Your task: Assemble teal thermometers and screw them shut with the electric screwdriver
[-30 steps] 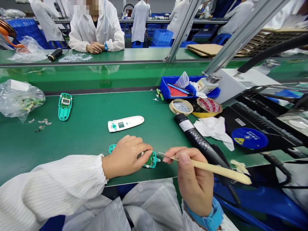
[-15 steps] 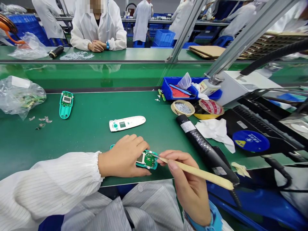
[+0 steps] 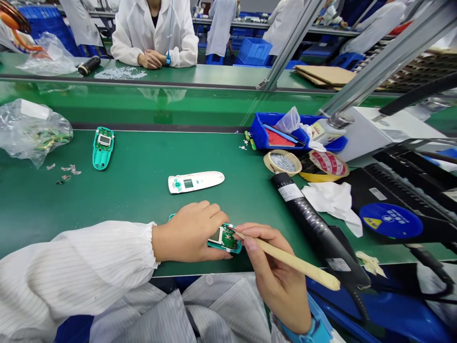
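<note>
L grip (image 3: 193, 233) closed over teal casing (image 3: 233, 250); R grip (image 3: 280, 291) pinching tan-handled tool (image 3: 300, 266), tip at PCB (image 3: 227, 236).

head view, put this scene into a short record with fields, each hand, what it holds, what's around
left hand: over the teal-cased circuit board, thumb on its near side
right hand: holds a yellow-handled tool
tool tip: at the board's right end; contact too small to tell
beyond hands: white casing with screen, lying flat
far left: second teal-cased board, clear bag
right side: blue bin, black cylindrical tool
across: co-worker's hands together on a green surface
</note>
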A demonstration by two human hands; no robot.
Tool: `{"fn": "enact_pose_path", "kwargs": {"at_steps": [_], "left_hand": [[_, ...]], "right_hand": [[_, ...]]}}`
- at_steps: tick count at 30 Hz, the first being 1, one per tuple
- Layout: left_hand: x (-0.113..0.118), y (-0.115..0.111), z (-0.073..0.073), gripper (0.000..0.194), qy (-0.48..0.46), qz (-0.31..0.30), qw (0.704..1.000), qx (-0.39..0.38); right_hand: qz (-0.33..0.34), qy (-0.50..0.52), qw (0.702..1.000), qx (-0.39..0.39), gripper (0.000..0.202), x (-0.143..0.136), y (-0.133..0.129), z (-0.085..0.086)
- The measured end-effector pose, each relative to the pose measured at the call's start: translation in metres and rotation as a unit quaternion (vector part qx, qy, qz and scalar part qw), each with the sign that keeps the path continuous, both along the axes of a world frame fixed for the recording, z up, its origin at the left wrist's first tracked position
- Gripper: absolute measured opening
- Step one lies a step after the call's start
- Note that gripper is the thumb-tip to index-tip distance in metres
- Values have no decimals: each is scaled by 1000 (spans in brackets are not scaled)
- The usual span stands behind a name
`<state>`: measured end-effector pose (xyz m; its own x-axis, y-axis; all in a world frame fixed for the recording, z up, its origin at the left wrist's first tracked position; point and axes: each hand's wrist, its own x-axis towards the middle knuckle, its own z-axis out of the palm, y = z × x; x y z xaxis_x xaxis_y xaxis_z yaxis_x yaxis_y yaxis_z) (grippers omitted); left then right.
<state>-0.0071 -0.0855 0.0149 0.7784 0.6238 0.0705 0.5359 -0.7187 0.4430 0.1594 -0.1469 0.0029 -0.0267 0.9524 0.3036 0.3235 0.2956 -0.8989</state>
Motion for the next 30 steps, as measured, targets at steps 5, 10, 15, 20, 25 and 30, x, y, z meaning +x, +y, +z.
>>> {"fn": "enact_pose_path", "kwargs": {"at_steps": [5, 10, 15, 20, 25, 30], "left_hand": [[1, 0, -1, 42, 1, -1, 1000, 8], [0, 0, -1, 42, 1, -3, 1000, 14], [-1, 0, -1, 42, 2, 2, 1000, 12], [-1, 0, 0, 42, 4, 1, 1000, 12], [0, 0, 0, 42, 9, 3, 1000, 9], [0, 0, 0, 42, 6, 3, 1000, 2]], "right_hand": [[1, -8, 1000, 3, 12, -1, 1, 1], [-2, -14, 1000, 9, 11, -2, 2, 4], [0, -12, 1000, 13, 11, -2, 3, 5], [2, -8, 1000, 12, 12, -1, 3, 4], [3, -17, 1000, 13, 12, 0, 3, 4], [2, -35, 999, 17, 12, -1, 3, 4]]}}
